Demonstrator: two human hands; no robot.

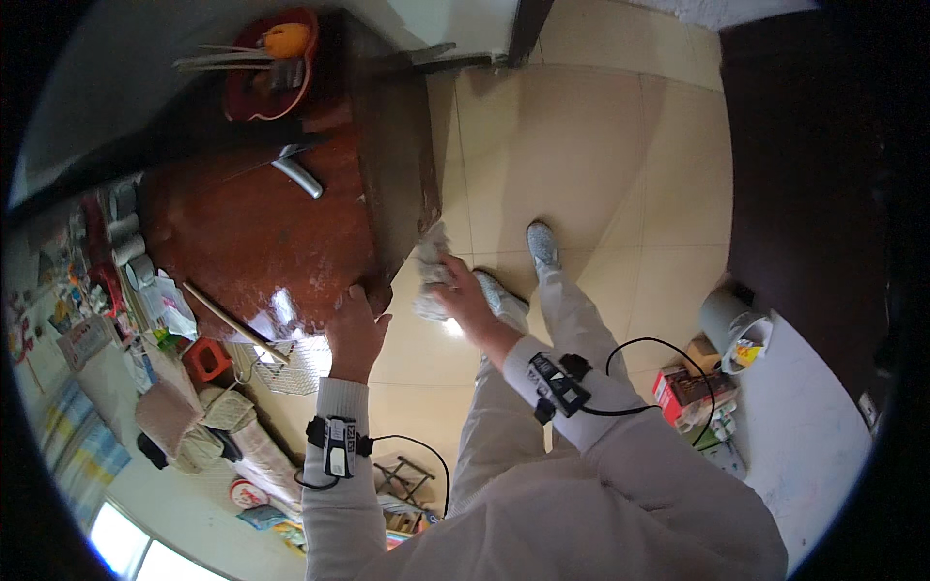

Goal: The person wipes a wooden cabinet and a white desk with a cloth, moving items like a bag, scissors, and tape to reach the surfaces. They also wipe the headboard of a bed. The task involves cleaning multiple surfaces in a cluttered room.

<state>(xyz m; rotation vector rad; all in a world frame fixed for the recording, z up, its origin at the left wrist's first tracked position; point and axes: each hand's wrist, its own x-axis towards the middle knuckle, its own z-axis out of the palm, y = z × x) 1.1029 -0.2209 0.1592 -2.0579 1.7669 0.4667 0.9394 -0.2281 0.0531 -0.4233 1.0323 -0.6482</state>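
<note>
R hand (469,298) clutches grey rag (428,275) by red-brown table's (262,218) side, prob. best pressed flat w/ even strokes; L hand (356,339) on corner, grip unclear.

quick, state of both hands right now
Left hand: at the brown table's edge; can't tell whether open.
Right hand: closed on a whitish cloth.

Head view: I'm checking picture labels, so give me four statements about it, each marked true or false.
1. The right hand holds a whitish cloth. True.
2. The left hand rests on the floor. False: the left hand is at the edge of the reddish-brown tabletop.
3. Something orange is in the red container. True.
4. Both shoes are black. False: the shoes are light grey.
</note>
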